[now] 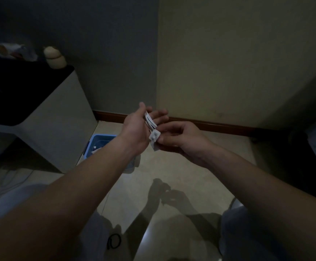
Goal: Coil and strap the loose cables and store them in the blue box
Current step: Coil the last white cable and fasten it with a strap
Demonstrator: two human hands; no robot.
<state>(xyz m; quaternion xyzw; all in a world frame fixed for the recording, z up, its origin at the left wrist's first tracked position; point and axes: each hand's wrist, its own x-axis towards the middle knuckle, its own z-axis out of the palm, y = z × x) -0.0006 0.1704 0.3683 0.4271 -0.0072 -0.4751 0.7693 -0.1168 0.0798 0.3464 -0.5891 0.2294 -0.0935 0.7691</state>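
Note:
A coiled white cable (149, 121) lies across the palm of my left hand (141, 123), whose fingers are stretched out and only loosely bent around the loops. My right hand (179, 138) pinches a pale strap (154, 139) wrapped around the lower end of the coil. Both hands are raised in front of me, above the floor. The blue box (104, 140) stands on the floor below and left of my hands, partly hidden by my left forearm; something white lies inside it.
A white cabinet (55, 119) with a dark top stands at the left, close to the box. A small black loop (113, 241) lies on the tiled floor near my knees. Thin cables (12, 178) trail on the floor at the left. Walls meet behind my hands.

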